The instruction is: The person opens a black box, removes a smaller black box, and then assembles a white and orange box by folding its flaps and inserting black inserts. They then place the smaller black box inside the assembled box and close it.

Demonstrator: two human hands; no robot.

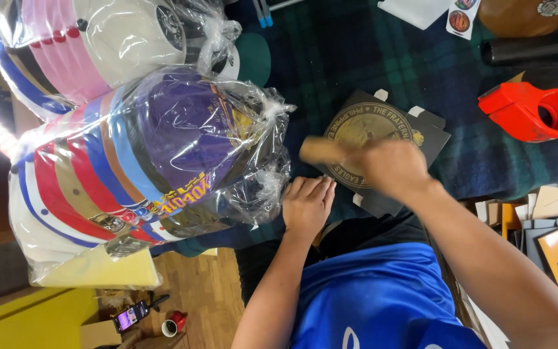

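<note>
Head view: left hand (307, 205) rests flat, fingers together, touching the clear plastic bag of stacked caps (156, 161), purple cap on top. Right hand (387, 167) is motion-blurred over a flat dark cardboard box (421, 132) with a round gold emblem; can't tell if it grips anything. Box lies on a dark blue-green plaid cloth (356, 58). Second bag of caps (98, 45), pink and cream, sits just beside the first. Red tape dispenser (534, 111) lies well apart on the cloth. Blue shirt (376, 297) at bottom.
</note>
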